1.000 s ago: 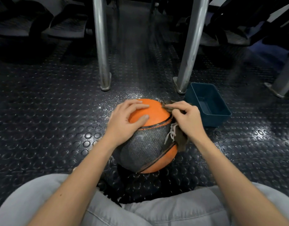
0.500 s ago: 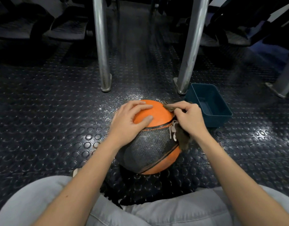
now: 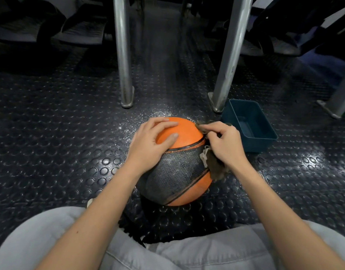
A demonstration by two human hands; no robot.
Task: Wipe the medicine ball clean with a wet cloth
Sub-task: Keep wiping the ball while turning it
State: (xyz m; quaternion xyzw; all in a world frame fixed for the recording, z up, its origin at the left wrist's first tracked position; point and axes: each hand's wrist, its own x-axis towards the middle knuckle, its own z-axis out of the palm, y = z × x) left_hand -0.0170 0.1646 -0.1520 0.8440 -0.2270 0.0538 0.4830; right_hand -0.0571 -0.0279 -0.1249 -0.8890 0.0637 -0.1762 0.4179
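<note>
An orange medicine ball [image 3: 184,137] with a dark grey textured band sits on the studded black floor between my knees. My left hand [image 3: 150,145] lies flat on its upper left side, fingers spread over the orange part and thumb on top. My right hand [image 3: 224,143] grips a dark brown frayed cloth [image 3: 216,168] against the ball's right side. Part of the cloth hangs below my palm, and its upper end pokes out past my fingers.
A dark teal plastic tub [image 3: 249,125] stands on the floor just right of the ball. Two metal posts [image 3: 124,55] [image 3: 228,59] rise behind the ball, a third at the far right [image 3: 341,96]. Dark seats line the back. My grey-trousered knees [image 3: 41,240] fill the bottom.
My right hand with the cloth has slid slightly right and down along the ball's side. The left hand stays on the ball.
</note>
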